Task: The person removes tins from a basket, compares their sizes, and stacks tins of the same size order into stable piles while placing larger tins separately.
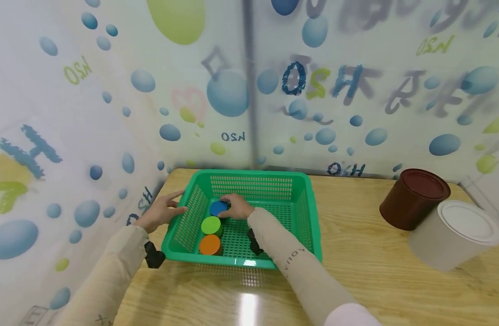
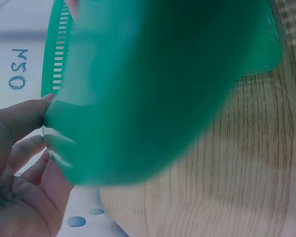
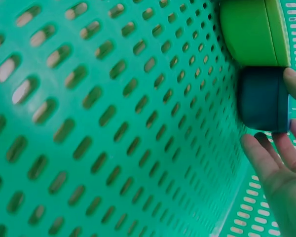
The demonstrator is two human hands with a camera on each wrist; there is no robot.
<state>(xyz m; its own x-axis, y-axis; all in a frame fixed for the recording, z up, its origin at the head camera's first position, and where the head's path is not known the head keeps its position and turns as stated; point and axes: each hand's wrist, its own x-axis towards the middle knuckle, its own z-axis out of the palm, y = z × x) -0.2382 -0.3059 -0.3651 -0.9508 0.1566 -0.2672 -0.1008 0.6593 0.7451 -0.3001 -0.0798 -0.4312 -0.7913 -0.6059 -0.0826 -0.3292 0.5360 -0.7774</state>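
Note:
A green plastic basket with slotted walls and floor stands on the wooden table. Down its left side runs a row of round lidded containers: a blue one farthest back, a lime green one in the middle and an orange one nearest. My right hand reaches inside and holds the blue container, thumb on one side and fingers on the other. In the right wrist view the blue container sits right beside the lime green one. With thumb and fingers, my left hand grips the basket's left rim.
To the right stand a dark brown lidded bucket and a white lidded bucket, close together. A patterned wall covering rises behind the table and along its left side.

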